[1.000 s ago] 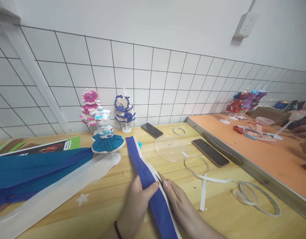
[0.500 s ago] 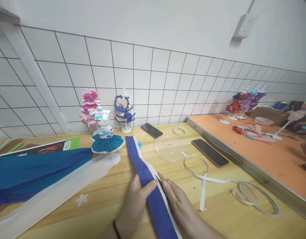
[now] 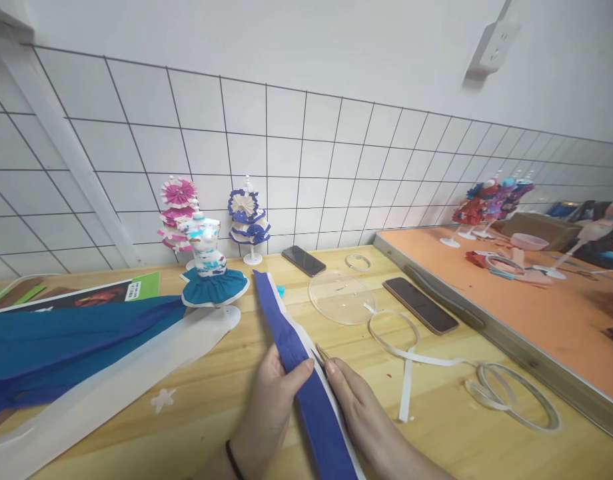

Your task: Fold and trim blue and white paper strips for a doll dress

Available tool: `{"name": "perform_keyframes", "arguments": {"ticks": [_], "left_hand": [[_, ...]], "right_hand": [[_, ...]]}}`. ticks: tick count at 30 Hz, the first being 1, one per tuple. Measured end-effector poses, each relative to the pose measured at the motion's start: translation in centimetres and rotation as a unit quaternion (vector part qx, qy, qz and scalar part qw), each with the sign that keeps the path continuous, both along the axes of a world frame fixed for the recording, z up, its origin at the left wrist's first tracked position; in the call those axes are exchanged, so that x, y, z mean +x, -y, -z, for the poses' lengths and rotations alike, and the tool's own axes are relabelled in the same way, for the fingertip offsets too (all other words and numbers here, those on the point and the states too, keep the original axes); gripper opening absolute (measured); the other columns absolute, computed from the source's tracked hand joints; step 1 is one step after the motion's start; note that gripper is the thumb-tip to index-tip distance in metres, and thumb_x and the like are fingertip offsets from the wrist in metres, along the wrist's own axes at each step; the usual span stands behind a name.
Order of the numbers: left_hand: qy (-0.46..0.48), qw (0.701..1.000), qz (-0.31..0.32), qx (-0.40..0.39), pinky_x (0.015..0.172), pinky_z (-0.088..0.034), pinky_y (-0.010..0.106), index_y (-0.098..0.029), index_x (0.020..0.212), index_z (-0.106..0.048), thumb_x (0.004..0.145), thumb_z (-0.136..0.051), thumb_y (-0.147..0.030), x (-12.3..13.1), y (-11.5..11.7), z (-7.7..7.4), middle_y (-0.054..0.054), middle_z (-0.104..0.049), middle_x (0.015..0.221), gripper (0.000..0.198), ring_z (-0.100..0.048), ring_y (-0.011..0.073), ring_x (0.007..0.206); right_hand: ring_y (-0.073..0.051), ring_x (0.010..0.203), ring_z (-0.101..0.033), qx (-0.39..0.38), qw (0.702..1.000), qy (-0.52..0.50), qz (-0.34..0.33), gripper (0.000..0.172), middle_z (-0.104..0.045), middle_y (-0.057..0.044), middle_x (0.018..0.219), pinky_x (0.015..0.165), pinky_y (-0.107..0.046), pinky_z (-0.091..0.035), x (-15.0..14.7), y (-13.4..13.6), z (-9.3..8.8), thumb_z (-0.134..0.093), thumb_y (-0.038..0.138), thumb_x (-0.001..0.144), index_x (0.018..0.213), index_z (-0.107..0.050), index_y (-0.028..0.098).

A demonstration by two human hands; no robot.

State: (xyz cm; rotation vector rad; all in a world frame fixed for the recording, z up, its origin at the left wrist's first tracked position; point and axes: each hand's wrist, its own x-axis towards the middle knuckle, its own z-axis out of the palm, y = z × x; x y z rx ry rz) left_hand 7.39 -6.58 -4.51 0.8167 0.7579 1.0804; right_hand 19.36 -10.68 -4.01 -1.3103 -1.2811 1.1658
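A long blue paper-like strip (image 3: pixel 316 407) with a white band along its right edge runs from the table's middle towards me. My left hand (image 3: pixel 276 387) is closed on the strip, its thumb on top and its fingers underneath. At the white edge my right hand (image 3: pixel 354 400) is closed round a slim tool (image 3: pixel 322 355) with two thin pointed tips, one dark and one copper-coloured. Most of that tool is hidden by the fingers, so I cannot tell its kind. Beyond the left hand stands a small dress form (image 3: pixel 209 257) in a teal skirt.
Teal cloth-like material (image 3: pixel 86 333) and a white strip (image 3: pixel 126 380) spread left. Two decorated figures (image 3: pixel 249 220) stand by the tiled wall. Rightward lie phones (image 3: pixel 420 305), a clear disc (image 3: pixel 341 298) and tape rolls (image 3: pixel 519 398). A metal edge (image 3: pixel 511 347) borders an orange table (image 3: pixel 551 320).
Both hands keep nearly the same place on the strip. The view has shifted very slightly. At the far right, a person's hand near the other table is no longer seen.
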Motion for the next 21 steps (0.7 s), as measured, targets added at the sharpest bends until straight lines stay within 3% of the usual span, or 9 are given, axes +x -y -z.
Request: {"name": "perform_keyframes", "arguments": {"ticks": [21], "left_hand": [[-0.016, 0.999, -0.009, 0.026, 0.076, -0.049, 0.031, -0.016, 0.096, -0.056, 0.07, -0.067, -0.019, 0.19, 0.33, 0.54, 0.007, -0.068, 0.093, 0.028, -0.062, 0.0193, 0.086]], "right_hand": [[-0.018, 0.084, -0.056, 0.008, 1.0, -0.001, 0.013, 0.034, -0.061, -0.002, 0.084, 0.078, -0.028, -0.043, -0.11, 0.17, 0.23, -0.036, 0.045, 0.092, 0.084, -0.056, 0.019]]}}
